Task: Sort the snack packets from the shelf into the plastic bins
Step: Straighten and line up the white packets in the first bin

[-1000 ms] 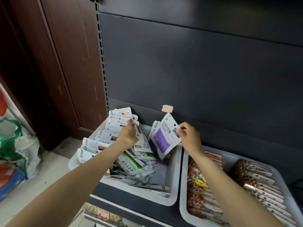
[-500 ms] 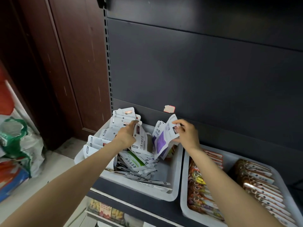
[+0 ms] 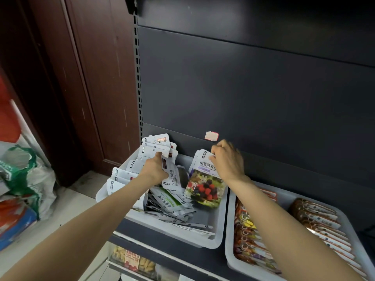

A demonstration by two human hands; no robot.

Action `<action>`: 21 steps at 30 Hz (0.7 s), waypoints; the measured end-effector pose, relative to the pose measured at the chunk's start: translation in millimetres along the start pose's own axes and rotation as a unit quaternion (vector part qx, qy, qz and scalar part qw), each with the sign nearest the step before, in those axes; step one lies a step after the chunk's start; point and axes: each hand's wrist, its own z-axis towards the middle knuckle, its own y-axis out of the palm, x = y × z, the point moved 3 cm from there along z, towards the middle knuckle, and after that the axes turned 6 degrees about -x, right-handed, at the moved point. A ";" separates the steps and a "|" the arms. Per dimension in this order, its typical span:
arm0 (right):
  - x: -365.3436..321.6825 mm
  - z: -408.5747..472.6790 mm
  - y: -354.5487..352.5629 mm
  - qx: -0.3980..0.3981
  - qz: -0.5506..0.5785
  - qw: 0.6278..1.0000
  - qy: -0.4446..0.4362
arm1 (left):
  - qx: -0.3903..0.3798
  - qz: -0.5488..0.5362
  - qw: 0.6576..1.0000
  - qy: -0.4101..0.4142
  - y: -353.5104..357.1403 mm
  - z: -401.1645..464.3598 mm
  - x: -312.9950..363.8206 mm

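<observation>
1. While both bare arms reach forward over the shelf point(image 3: 154, 238), the left hand point(image 3: 155, 169) rests in the left plastic bin point(image 3: 219, 226), its grip closed on a white snack packet point(image 3: 169, 175) that stands nearly upright
2. Behind that hand, a fanned stack of white packets point(image 3: 156, 145) leans against the bin's back left corner, tops pointing up toward the dark back panel point(image 3: 253, 88)
3. Lower in the same bin, more white packets lie loosely piled and overlapping, among them a green-labelled packet point(image 3: 169, 201) lying flat
4. On the right side of that bin, the right hand point(image 3: 228, 161) pinches the top edge of a berry packet point(image 3: 205, 189), thumb and fingers shut on its white header; the packet hangs tilted, its lower edge just above or touching the pile, I cannot tell which
5. Beside it to the right, touching rim to rim, sits a second plastic bin point(image 3: 230, 254) holding two neat rows of orange and brown packets point(image 3: 316, 220), overlapped like shingles
6. Above the bins, a small torn sticker point(image 3: 211, 136) is stuck to the back panel
7. Below the shelf edge, a lower tier shows boxed yellow snacks point(image 3: 132, 260)
8. At far left, sacks point(image 3: 22, 179) sit on the floor beside a dark red wooden door point(image 3: 91, 78)
</observation>
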 end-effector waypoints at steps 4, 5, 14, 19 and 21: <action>-0.1 -0.8 1.1 -0.011 -0.039 0.997 0.068 | -0.008 0.017 1.000 -0.017 -4.5 0.6 -2.6; 0.0 -0.6 1.9 -0.011 -0.037 0.996 0.077 | -0.011 0.018 1.000 -0.019 -4.7 0.7 -2.9; -19.3 3.7 46.8 -0.195 0.326 0.925 -0.009 | -0.006 0.167 0.984 0.058 11.7 -3.1 15.8; 22.6 4.7 56.2 -0.111 0.161 0.976 0.096 | -0.026 0.336 0.904 0.264 25.6 -4.6 26.5; 28.6 4.5 56.5 -0.129 0.144 0.977 0.090 | -0.047 0.369 0.892 0.258 31.0 -3.5 25.1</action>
